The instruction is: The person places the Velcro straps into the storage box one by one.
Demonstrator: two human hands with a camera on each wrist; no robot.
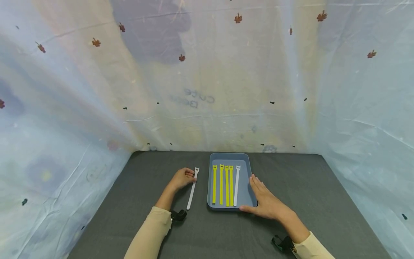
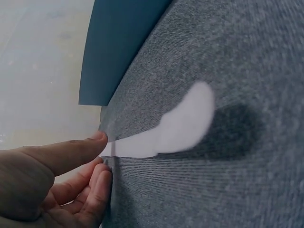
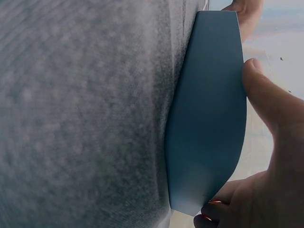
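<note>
Between its thumb and fingers my left hand (image 1: 182, 178) pinches a white cable tie (image 1: 192, 196), the slotted-head strap kind, left of the tray. In the left wrist view the tie's rounded tail (image 2: 187, 118) stands a little off the cloth, above its shadow. The blue-grey tray (image 1: 229, 157) holds several yellow cable ties (image 1: 214, 185) and one white cable tie (image 1: 237, 187), laid side by side lengthwise. My right hand (image 1: 266, 201) rests against the tray's near right corner, thumb on the front rim and straight fingers along the right side.
A dark grey cloth (image 1: 304, 187) covers the table under the tray. Patterned plastic sheeting (image 1: 226, 126) hangs behind the table and along both sides. Each wrist wears a black strap (image 1: 179, 215).
</note>
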